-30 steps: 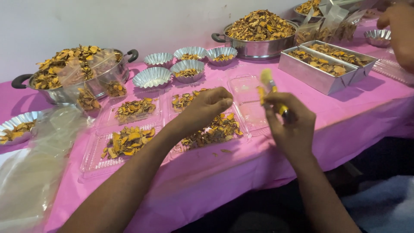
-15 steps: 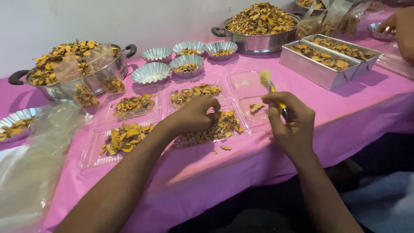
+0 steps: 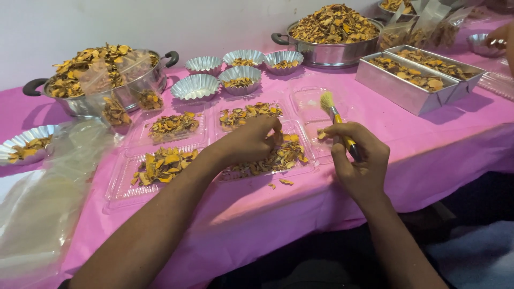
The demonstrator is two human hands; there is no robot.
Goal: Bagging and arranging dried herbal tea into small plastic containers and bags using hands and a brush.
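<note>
My right hand [image 3: 357, 159] grips a small brush [image 3: 334, 113] with a yellow handle and pale bristles, upright over an almost bare clear plastic tray [image 3: 310, 101]; a dried orange slice [image 3: 321, 134] sits at its fingertips. My left hand [image 3: 250, 141] rests with curled fingers on a clear tray [image 3: 297, 167] heaped with dried yellow-orange slices, pinching at them. Three more clear trays with slices lie to the left [image 3: 126, 179] and behind [image 3: 174, 127], [image 3: 247, 114].
Two steel pots of dried slices stand at the back left [image 3: 80, 104] and back right [image 3: 332, 51]. Fluted metal cups [image 3: 195, 87], rectangular steel tins [image 3: 399, 88], filled bags [image 3: 428, 24] and clear plastic bags [image 3: 43, 187] sit on the pink tablecloth [image 3: 455, 139]. Another person's hand [image 3: 503, 37] is far right.
My left hand slid nearer along the heaped tray. My right hand with the brush came lower and nearer, and a slice now shows at its fingertips.
</note>
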